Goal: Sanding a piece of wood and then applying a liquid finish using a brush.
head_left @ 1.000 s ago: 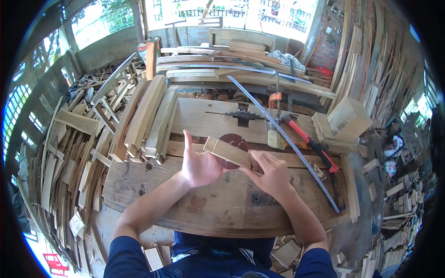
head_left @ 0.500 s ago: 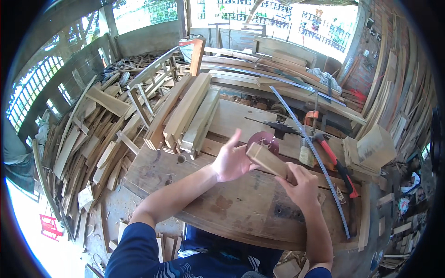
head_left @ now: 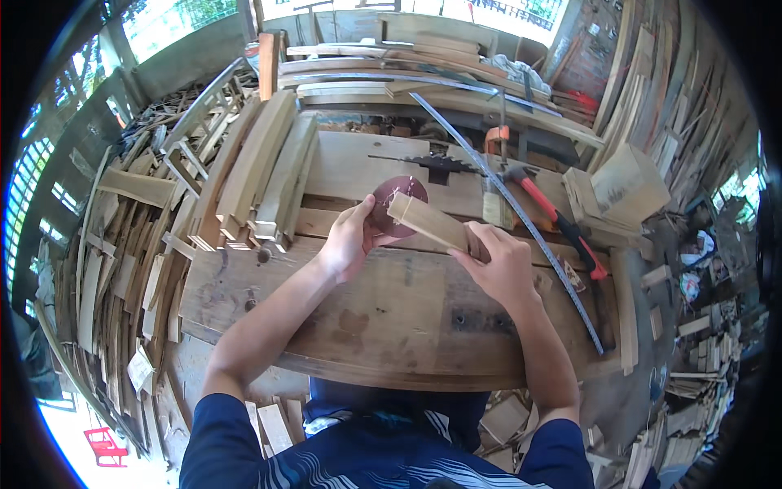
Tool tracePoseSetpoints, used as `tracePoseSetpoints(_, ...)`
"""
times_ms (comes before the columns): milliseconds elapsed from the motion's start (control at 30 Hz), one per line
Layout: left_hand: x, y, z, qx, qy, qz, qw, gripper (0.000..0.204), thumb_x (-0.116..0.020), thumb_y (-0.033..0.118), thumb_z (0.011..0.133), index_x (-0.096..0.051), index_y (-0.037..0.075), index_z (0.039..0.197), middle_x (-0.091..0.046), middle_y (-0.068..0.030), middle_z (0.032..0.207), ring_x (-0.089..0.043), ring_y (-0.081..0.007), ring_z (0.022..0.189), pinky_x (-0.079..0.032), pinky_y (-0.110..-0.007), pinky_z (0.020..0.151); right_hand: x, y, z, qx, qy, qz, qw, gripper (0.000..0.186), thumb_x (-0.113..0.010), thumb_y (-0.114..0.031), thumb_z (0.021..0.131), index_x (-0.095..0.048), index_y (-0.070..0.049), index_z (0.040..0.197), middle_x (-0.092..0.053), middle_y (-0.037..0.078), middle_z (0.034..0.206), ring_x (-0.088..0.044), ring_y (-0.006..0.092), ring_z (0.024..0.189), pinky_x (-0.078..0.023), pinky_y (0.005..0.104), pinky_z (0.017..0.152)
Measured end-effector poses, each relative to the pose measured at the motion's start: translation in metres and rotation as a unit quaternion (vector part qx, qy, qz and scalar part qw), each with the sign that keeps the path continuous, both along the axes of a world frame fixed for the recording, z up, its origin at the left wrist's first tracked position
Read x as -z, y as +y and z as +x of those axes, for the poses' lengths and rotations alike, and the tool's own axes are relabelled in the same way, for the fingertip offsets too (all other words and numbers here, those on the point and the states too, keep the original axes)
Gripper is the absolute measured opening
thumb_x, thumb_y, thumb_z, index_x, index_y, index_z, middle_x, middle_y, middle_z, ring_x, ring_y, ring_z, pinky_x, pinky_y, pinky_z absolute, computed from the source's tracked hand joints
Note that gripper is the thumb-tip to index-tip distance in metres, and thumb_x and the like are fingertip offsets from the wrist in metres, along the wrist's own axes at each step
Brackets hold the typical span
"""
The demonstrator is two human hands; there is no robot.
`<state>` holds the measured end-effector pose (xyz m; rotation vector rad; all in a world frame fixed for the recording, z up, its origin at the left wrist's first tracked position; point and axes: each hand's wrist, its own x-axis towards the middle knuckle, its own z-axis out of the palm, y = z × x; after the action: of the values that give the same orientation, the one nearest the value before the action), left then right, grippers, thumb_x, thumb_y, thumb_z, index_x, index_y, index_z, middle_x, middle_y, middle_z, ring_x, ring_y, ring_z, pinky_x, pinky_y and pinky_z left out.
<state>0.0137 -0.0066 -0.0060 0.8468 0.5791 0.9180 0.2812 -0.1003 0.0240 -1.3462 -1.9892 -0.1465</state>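
Observation:
My left hand [head_left: 349, 238] pinches the left edge of a maroon round disc [head_left: 410, 186], which has pale streaks or bits on its face; I cannot make out its exact kind. In my right hand [head_left: 498, 265] is a short, light wooden block [head_left: 436, 225], gripped near its right end. The block's far-left end overlaps the disc, and I cannot tell whether they touch. Both are held above a worn wooden workbench [head_left: 375, 326].
Planed boards [head_left: 265, 167] are stacked at the bench's left. A toothed saw blade [head_left: 432, 163] lies beyond the disc. A long metal ruler [head_left: 521, 232], a red-and-black-handled hammer [head_left: 562, 224] and a wooden box [head_left: 631, 187] are at right. Scrap wood [head_left: 114, 269] is heaped on the left.
My left hand has gone from spread fingers beside the disc to gripping its edge. The view has shifted, so the bench now sits further left and higher.

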Motion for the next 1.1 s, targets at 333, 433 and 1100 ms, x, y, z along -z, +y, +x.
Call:
tracePoseSetpoints(333,-0.002,0.007,-0.006,-0.11,0.005,-0.024,0.994,0.037,-0.046,0.031,0.115,-0.063,0.001,0.127,-0.074,-0.0096,0.118,-0.071,-0.0183,0.105,-0.058,-0.035,0.09,-0.001,-0.006,0.004,0.018,0.027,0.002,0.999,0.047,-0.09,-0.034,0.083,-0.072,-0.006,0.116,-0.075,0.011,0.089,-0.073,0.0303,0.073,-0.057,0.0379,0.064)
tracePoseSetpoints(433,0.018,-0.005,0.004,-0.099,0.014,-0.054,0.994,0.035,-0.046,0.03,0.115,-0.063,0.005,0.131,-0.074,-0.0072,0.12,-0.071,-0.0168,0.104,-0.057,-0.035,0.091,0.008,-0.001,0.006,0.024,0.008,-0.014,1.0,0.046,-0.088,-0.036,0.085,-0.072,-0.006,0.115,-0.075,0.011,0.09,-0.073,0.0287,0.074,-0.057,0.037,0.064)
tracePoseSetpoints(1100,-0.006,0.003,-0.012,-0.242,0.361,0.441,0.785,0.037,-0.042,0.021,0.117,-0.069,-0.004,0.108,-0.056,-0.0068,0.062,-0.043,-0.0118,0.05,-0.034,-0.032,0.047,0.005,-0.003,0.009,0.032,0.011,-0.112,0.993,0.041,-0.087,-0.039,0.083,-0.075,-0.008,0.107,-0.074,0.007,0.085,-0.072,0.0269,0.077,-0.057,0.0385,0.071)
